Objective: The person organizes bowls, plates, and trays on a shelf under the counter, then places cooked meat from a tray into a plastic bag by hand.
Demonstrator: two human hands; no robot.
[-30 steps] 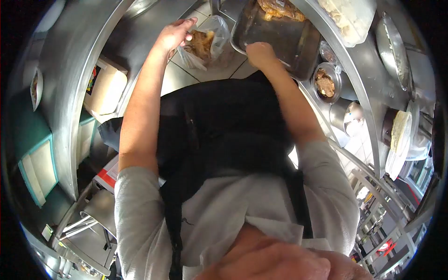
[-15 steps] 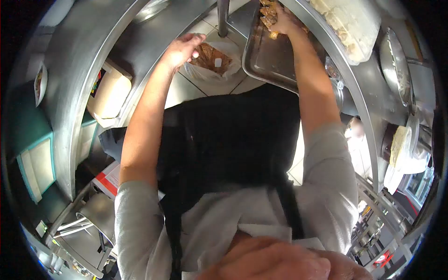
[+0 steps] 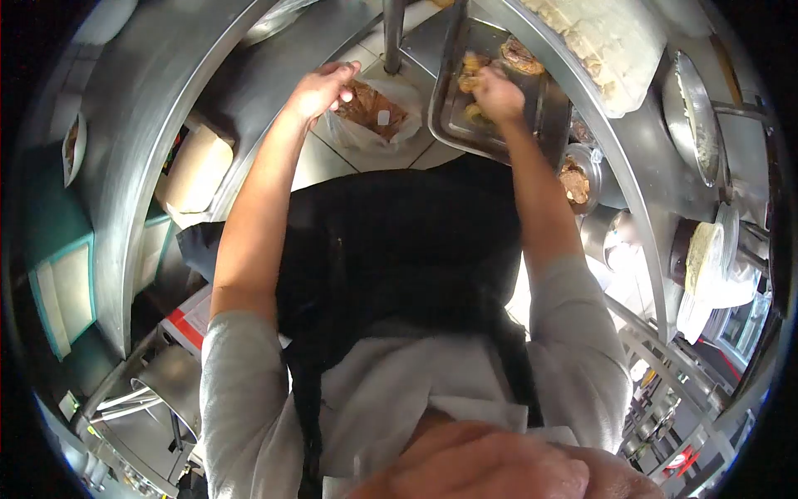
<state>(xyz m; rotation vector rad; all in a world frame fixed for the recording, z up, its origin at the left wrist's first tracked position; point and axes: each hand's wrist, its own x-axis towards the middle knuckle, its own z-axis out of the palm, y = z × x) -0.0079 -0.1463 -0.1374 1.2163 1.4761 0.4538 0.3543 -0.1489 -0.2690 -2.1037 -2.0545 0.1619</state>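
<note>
My left hand (image 3: pixel 322 90) is closed, fingertips pinched together at the left rim of a clear plastic bag (image 3: pixel 407 125). Whether the bag's edge is between those fingers, I cannot make out. Reddish-brown food (image 3: pixel 370 108) and a small white patch fill the bag. Over a dark metal baking tray (image 3: pixel 532 125), my right hand (image 3: pixel 500 96) has its fingers curled around a browned, glazed piece of food (image 3: pixel 470 70), slightly blurred. A yellowish piece (image 3: pixel 475 114) shows below that hand, and another browned piece (image 3: pixel 522 55) lies farther back on the tray.
A metal counter edge curves along the right, bearing a clear tub (image 3: pixel 611 50) of pale food and a metal bowl (image 3: pixel 697 116). Beside the tray sits a round container (image 3: pixel 578 179) with brown food. A metal post (image 3: pixel 394 37) stands behind the bag.
My right hand has come nearer and left across the tray with browned food. A browned piece now shows behind it, and the round container has come into view. My left hand stays in place.
</note>
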